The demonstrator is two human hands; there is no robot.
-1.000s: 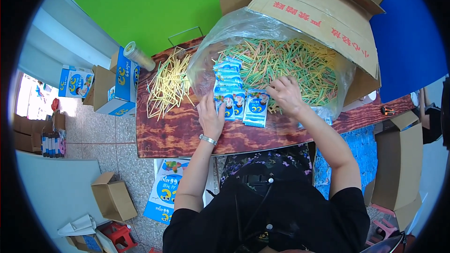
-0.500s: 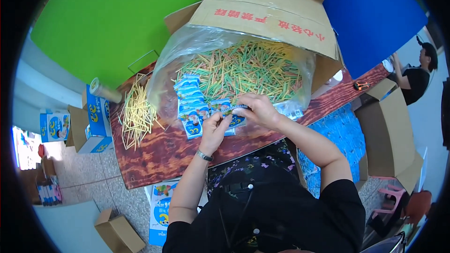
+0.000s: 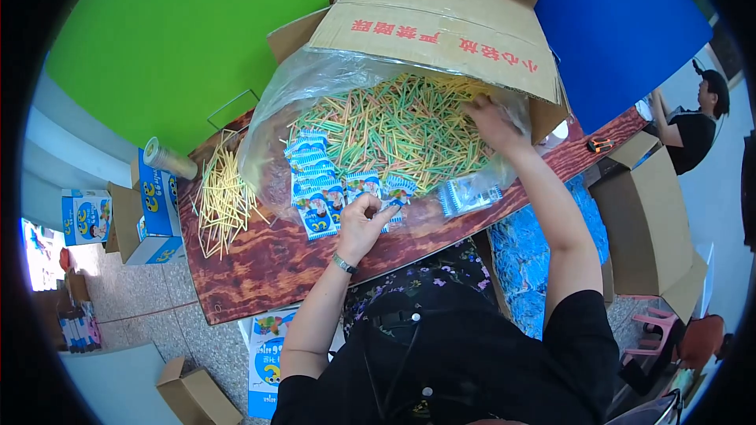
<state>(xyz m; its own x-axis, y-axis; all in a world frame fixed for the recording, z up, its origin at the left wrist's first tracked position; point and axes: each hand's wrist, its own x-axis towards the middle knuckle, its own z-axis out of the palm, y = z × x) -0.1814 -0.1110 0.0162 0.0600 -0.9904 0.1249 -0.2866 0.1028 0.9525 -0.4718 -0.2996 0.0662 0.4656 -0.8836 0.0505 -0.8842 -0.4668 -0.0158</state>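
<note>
A wide heap of thin green, yellow and pink sticks [image 3: 394, 130] spills out of a clear plastic bag lining a cardboard box laid on its side. My right hand [image 3: 494, 124] is over the heap's right part, its outstretched fingers touching the sticks. Near the table's front edge, my left hand [image 3: 361, 228] pinches a small blue-and-white packet [image 3: 398, 189] by its lower end. Beside it lies another such packet [image 3: 364, 182]. To their left, several blue packets [image 3: 313, 181] overlap in a column. More flat packets [image 3: 472, 193] lie to the right.
Pale yellow sticks [image 3: 224, 205] form a loose pile on the red-brown table [image 3: 268, 267]. Behind them stands a clear round jar [image 3: 169, 159]. An open carton [image 3: 654, 220] and blue packets [image 3: 543, 252] are at right. A person in black [image 3: 697, 134] works at far right.
My right hand has left the packet at my left hand and moved right and away into the stick heap. My left hand stays at the packet. The view has shifted slightly.
</note>
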